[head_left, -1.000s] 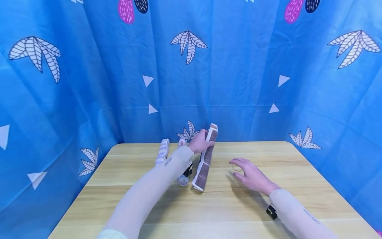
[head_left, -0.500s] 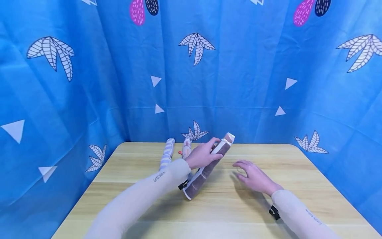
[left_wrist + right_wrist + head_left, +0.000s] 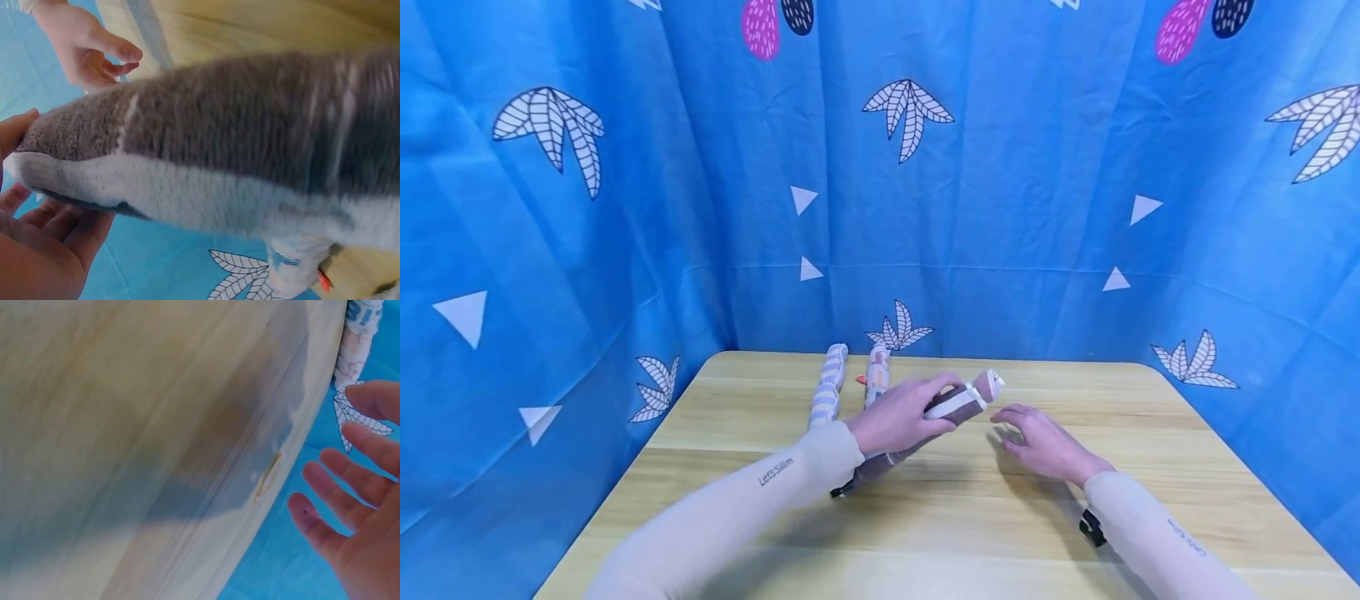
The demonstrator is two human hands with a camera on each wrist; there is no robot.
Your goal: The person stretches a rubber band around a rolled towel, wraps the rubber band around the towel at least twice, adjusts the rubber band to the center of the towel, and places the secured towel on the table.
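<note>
My left hand (image 3: 898,414) grips a long rolled-up brown and white cloth (image 3: 958,404) near its far end, thumb on one side and fingers on the other. In the left wrist view, the cloth roll (image 3: 231,125) shows a knit-like brown surface with a white band along it, and fingers (image 3: 81,240) curve under its end. The roll slants above the table, its lower part mostly behind the hand and sleeve. My right hand (image 3: 1048,442) hovers just right of its raised end, fingers relaxed and slightly bent. The right wrist view shows that hand (image 3: 362,500) holding nothing.
Left of the hands, a lavender-and-white striped roll (image 3: 829,387) and a pale patterned roll (image 3: 877,375) with a small red tag lie on the wooden table (image 3: 1075,383). Blue curtain (image 3: 1000,208) hangs around the table's back and sides.
My left hand has brought the brown and white roll nearer and turned it from nearly upright in view to a slant, its far end now toward the right hand. The right hand barely moved.
</note>
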